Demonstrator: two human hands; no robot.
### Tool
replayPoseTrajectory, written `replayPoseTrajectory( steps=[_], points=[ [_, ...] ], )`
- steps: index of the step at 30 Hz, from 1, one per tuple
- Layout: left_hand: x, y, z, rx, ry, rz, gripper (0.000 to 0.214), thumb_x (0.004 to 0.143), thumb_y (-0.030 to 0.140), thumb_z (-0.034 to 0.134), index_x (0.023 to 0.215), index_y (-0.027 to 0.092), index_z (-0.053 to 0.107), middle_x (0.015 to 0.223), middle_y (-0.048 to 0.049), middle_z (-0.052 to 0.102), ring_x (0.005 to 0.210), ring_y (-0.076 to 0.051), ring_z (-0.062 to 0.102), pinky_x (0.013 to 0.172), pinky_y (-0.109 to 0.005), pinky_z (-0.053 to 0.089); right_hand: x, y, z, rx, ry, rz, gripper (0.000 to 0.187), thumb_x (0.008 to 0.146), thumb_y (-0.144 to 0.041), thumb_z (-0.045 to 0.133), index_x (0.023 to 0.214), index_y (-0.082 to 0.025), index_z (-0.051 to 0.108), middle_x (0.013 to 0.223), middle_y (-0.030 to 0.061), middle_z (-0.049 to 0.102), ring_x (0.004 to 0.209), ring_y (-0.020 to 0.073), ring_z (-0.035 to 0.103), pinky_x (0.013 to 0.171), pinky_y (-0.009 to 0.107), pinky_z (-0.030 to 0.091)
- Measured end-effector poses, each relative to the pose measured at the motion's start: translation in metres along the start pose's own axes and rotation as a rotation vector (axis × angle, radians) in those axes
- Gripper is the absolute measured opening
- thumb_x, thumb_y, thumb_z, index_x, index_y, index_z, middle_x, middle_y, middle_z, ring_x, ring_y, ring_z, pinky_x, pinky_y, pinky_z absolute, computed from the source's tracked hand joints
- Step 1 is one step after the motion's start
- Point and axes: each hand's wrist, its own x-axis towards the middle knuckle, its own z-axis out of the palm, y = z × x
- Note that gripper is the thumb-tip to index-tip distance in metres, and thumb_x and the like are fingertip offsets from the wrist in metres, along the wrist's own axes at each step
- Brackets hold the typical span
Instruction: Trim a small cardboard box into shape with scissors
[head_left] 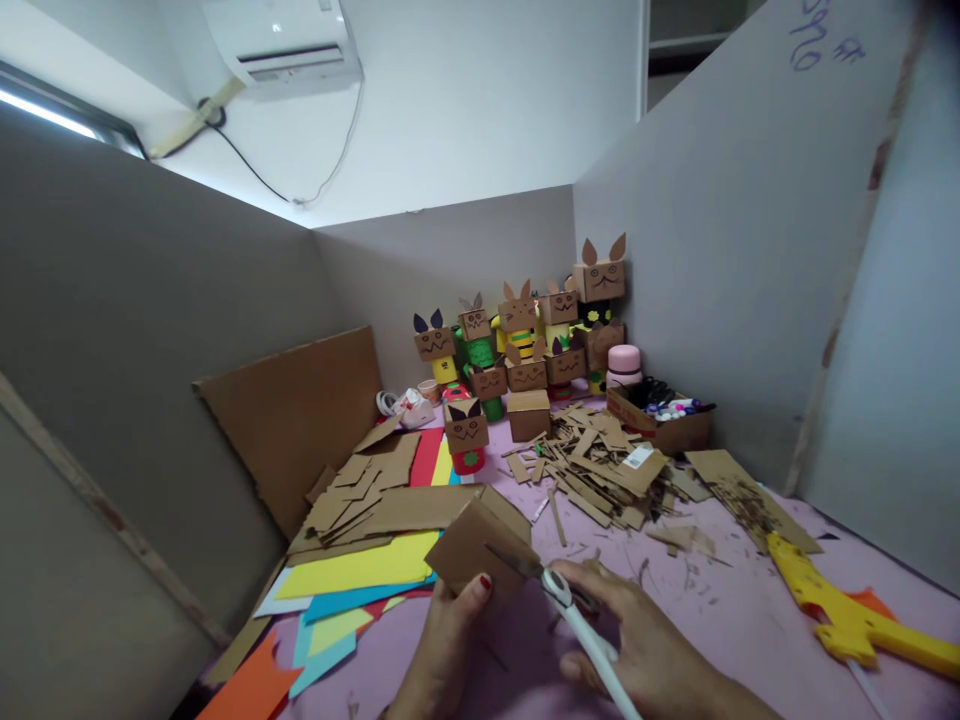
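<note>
My left hand (450, 640) grips a brown cardboard box piece (480, 545) low in the middle of the view, thumb with red nail on its near face. My right hand (645, 650) is closed round white-handled scissors (577, 620), whose metal blades lie against the cardboard's right side. Both hands sit just above the pink table surface (720, 620).
Coloured paper sheets (360, 580) and flat cardboard pieces (375, 495) lie left. A heap of cardboard scraps (600, 460) lies behind. Several cardboard box figures (525, 340) stand at the back, with a box of markers (664, 415). A yellow glue gun (847, 610) is right. Partition walls enclose the table.
</note>
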Motion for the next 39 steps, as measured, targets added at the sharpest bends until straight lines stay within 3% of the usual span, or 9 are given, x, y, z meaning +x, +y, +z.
replayPoseTrajectory(
  steps=[4,11,16,23,28,33,39],
  points=[
    [0.000,0.000,-0.001,0.001,-0.011,0.005,0.065,0.069,0.038,0.072,0.127,0.016,0.051,0.103,-0.0140,0.072,0.099,-0.032,0.064,0.090,-0.045,0.045,0.000,-0.006,-0.002,-0.058,-0.017,0.008,0.046,0.059,-0.026,0.074,0.105,-0.023,0.067,0.084,0.0016,0.063,0.076,0.0205,0.056,0.072,0.029,0.046],
    [0.004,-0.007,-0.006,0.002,0.052,0.002,0.070,0.063,0.041,0.075,0.124,0.016,0.054,0.097,-0.0131,0.074,0.109,-0.033,0.059,0.096,-0.044,0.042,0.001,-0.009,0.000,-0.178,-0.031,-0.022,0.029,0.066,-0.031,0.069,0.092,-0.019,0.066,0.067,-0.0025,0.058,0.060,0.0143,0.048,0.056,0.023,0.040],
    [0.008,-0.012,-0.009,-0.057,0.084,-0.015,0.075,0.060,0.039,0.078,0.126,0.018,0.050,0.098,-0.0127,0.074,0.099,-0.033,0.064,0.090,-0.045,0.047,0.001,-0.013,-0.002,-0.157,-0.045,-0.029,0.020,0.066,-0.024,0.067,0.085,-0.017,0.064,0.062,-0.0048,0.051,0.057,0.0122,0.041,0.052,0.022,0.033],
    [0.008,-0.012,-0.005,-0.095,0.090,-0.016,0.068,0.060,0.037,0.077,0.121,0.016,0.055,0.099,-0.0131,0.074,0.099,-0.032,0.065,0.093,-0.045,0.046,0.001,-0.009,-0.001,-0.135,-0.059,-0.009,0.018,0.066,-0.016,0.064,0.085,-0.018,0.065,0.058,-0.0074,0.044,0.054,0.0103,0.035,0.050,0.021,0.030],
    [0.007,-0.007,-0.003,-0.121,0.006,-0.058,0.064,0.065,0.036,0.075,0.122,0.018,0.055,0.104,-0.0134,0.073,0.102,-0.031,0.064,0.095,-0.044,0.044,0.001,-0.007,0.000,-0.123,-0.062,-0.007,0.017,0.065,-0.017,0.065,0.082,-0.018,0.066,0.058,-0.0071,0.046,0.054,0.0106,0.036,0.050,0.021,0.031],
    [0.004,-0.002,-0.004,-0.160,0.026,-0.028,0.064,0.066,0.032,0.075,0.125,0.017,0.052,0.106,-0.0134,0.072,0.107,-0.031,0.061,0.099,-0.045,0.041,0.004,-0.006,0.000,-0.151,-0.041,-0.020,0.032,0.066,-0.022,0.067,0.098,-0.019,0.067,0.065,-0.0039,0.059,0.058,0.0130,0.046,0.055,0.020,0.038],
    [0.005,-0.005,-0.014,-0.118,-0.025,-0.021,0.066,0.070,0.030,0.071,0.131,0.020,0.046,0.107,-0.0121,0.071,0.107,-0.030,0.061,0.096,-0.044,0.043,0.004,-0.003,-0.001,-0.256,-0.048,-0.012,0.058,0.059,-0.023,0.070,0.117,-0.022,0.061,0.090,0.0031,0.069,0.076,0.0205,0.060,0.071,0.026,0.046]
  ],
)
